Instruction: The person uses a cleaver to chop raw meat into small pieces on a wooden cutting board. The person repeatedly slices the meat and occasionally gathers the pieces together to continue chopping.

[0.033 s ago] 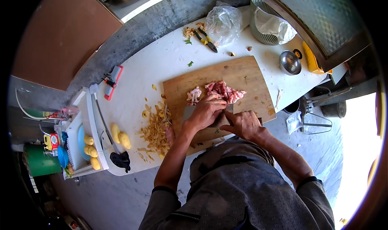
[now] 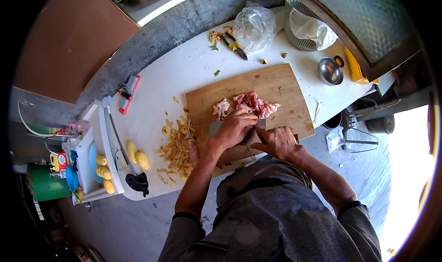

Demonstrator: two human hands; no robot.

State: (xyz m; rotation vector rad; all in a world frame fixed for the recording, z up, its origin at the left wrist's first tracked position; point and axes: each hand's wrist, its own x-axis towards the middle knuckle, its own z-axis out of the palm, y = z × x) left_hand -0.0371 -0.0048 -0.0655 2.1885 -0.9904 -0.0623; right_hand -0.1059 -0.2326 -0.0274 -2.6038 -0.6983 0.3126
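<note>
A wooden cutting board (image 2: 281, 84) lies on the white table (image 2: 184, 73). On it is a pile of raw pink meat pieces (image 2: 255, 104). A wide grey cleaver (image 2: 215, 128) lies low over the board's near part. My left hand (image 2: 235, 129) rests curled on top of the blade, its fingertips touching the meat. Just to its right, my right hand (image 2: 278, 143) is closed around the cleaver's handle end, which the hand hides.
Potato peelings (image 2: 177, 147) are heaped left of the board, beside peeled potatoes (image 2: 138, 157). At the back are a plastic bag (image 2: 254, 27), shears (image 2: 234, 45), a basket (image 2: 299, 38) and a steel bowl (image 2: 330, 70). A red-and-grey tool (image 2: 129, 94) lies at the left.
</note>
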